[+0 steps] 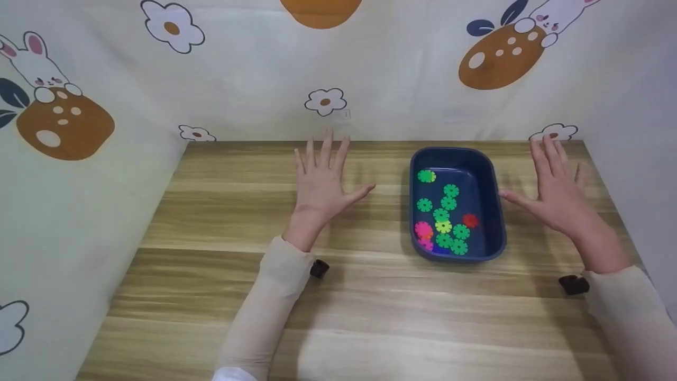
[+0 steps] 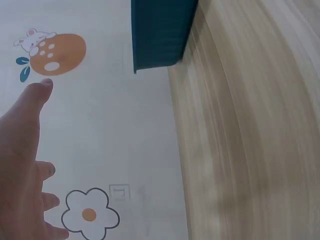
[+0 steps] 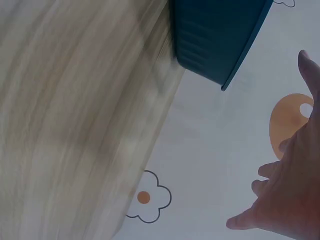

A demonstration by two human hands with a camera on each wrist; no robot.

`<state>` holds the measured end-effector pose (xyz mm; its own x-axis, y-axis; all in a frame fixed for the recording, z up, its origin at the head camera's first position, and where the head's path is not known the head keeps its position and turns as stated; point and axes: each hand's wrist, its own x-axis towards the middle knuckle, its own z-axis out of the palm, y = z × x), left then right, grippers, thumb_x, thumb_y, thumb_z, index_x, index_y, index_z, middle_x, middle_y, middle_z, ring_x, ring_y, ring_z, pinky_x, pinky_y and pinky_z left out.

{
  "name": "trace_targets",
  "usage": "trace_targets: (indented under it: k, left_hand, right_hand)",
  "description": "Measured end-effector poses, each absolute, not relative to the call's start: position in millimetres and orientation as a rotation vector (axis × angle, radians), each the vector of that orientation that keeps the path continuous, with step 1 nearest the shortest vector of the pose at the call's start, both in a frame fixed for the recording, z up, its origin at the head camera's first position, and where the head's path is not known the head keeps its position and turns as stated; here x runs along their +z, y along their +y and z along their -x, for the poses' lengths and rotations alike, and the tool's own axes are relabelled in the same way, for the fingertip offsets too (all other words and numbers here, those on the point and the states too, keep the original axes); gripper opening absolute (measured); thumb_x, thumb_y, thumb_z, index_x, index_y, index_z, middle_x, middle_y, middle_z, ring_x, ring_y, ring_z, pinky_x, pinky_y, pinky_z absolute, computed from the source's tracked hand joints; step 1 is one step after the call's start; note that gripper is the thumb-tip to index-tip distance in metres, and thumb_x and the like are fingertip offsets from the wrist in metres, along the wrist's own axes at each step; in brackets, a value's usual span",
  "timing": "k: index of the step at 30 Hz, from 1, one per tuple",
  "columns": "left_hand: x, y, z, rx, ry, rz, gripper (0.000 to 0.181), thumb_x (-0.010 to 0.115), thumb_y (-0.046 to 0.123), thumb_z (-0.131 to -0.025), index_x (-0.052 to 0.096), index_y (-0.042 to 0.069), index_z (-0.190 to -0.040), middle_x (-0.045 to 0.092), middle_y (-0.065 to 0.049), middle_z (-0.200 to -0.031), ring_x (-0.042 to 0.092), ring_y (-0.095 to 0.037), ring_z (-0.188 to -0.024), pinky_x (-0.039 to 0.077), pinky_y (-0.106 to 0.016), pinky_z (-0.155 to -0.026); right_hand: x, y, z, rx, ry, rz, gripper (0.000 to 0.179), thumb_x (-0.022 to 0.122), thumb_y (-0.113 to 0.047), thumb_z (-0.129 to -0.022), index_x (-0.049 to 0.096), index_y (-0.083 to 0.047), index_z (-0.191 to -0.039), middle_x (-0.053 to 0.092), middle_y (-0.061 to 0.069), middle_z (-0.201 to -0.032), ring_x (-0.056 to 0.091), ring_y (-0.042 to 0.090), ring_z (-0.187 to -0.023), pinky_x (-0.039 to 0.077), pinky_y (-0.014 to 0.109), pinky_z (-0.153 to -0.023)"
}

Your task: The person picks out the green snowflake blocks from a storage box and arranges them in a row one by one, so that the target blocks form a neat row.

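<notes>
Reading the layout, we have a dark blue tray [image 1: 478, 182] flat on the desk [image 1: 222, 211], set between the two hands and nearer the right one; its broad base should keep it steady unheld, which fits with neither hand gripping it; the raised walls pen in loose notched discs, mostly green discs [image 1: 451, 190], plus a yellow disc [image 1: 443, 226], a red disc [image 1: 470, 220] and pink discs [image 1: 423, 229]; they lie mainly along the left side and near end, several overlapping, so we'd expect them to slide if the tray tips; left hand [image 1: 321, 188] is well apart from the tray, grip wide, fingers spread, thumb pointing tray-ward, nothing in it; right hand [image 1: 563, 198] also has a wide grip and holds nothing, its thumb just beside the tray's right rim; head view alone can't tell us if that touches, but the right wrist view shows a gap; we read both hands as held up off the desk, shadows falling beside them, which leaves the tray unobstructed from above; black pieces [image 1: 319, 268] show at both cuffs, probably the wrist cameras; patterned cloth [image 1: 254, 79] stands behind the desk, presumably a backdrop.
</notes>
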<state>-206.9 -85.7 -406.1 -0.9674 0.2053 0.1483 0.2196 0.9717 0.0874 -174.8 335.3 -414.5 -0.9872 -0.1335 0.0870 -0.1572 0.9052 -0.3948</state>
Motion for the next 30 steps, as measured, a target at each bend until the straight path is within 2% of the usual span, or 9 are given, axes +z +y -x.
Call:
trace_targets:
  k: [3, 9, 16, 23, 30]
  left_hand:
    - [-404, -81, 204, -0.178, -2.969, 0.350, 0.103, 0.043, 0.087, -0.080, 0.009, 0.031, -0.161, 0.002, -0.004, -0.170, 0.004, -0.039, -0.155, 0.005, -0.064, -0.123]
    - [-403, -74, 197, -0.239, -2.959, 0.424, 0.101, 0.046, 0.083, -0.083, 0.011, 0.030, -0.161, 0.011, -0.004, -0.169, 0.010, -0.037, -0.155, 0.008, -0.060, -0.125]
    - [-406, -64, 187, -0.331, -2.979, 0.519, 0.098, 0.049, 0.079, -0.085, 0.013, 0.028, -0.161, 0.012, -0.002, -0.169, 0.012, -0.036, -0.155, 0.011, -0.055, -0.126]
    - [-408, -55, 184, -0.405, -3.008, 0.557, 0.097, 0.053, 0.075, -0.086, 0.013, 0.028, -0.161, 0.014, -0.002, -0.169, 0.010, -0.034, -0.156, 0.013, -0.053, -0.126]
    - [-409, -45, 181, -0.400, -2.991, 0.630, 0.095, 0.051, 0.075, -0.087, 0.016, 0.026, -0.160, 0.017, -0.002, -0.168, 0.016, -0.031, -0.155, 0.013, -0.048, -0.127]
  right_hand:
    - [-414, 333, 172, 0.748, -3.001, -0.272, 0.111, 0.067, -0.055, -0.088, -0.008, -0.017, -0.160, -0.010, 0.013, -0.168, -0.008, 0.040, -0.155, -0.014, 0.079, -0.108]
    - [-415, 328, 166, 1.020, -3.034, -0.369, 0.112, 0.074, -0.041, -0.088, -0.008, -0.016, -0.160, -0.008, 0.015, -0.168, -0.003, 0.041, -0.155, 0.003, 0.072, -0.118]
    - [-425, 325, 153, 1.235, -3.075, -0.486, 0.115, 0.080, -0.030, -0.084, -0.005, -0.024, -0.161, -0.004, 0.015, -0.169, 0.001, 0.046, -0.153, 0.015, 0.078, -0.111]
    - [-434, 326, 141, 1.432, -3.071, -0.660, 0.123, 0.087, -0.018, -0.075, -0.001, -0.014, -0.161, -0.004, 0.020, -0.167, -0.001, 0.049, -0.152, 0.013, 0.077, -0.111]
    - [-433, 324, 138, 1.442, -3.107, -0.650, 0.128, 0.091, -0.020, -0.070, 0.001, -0.007, -0.160, -0.006, 0.022, -0.167, -0.001, 0.051, -0.151, 0.013, 0.076, -0.112]
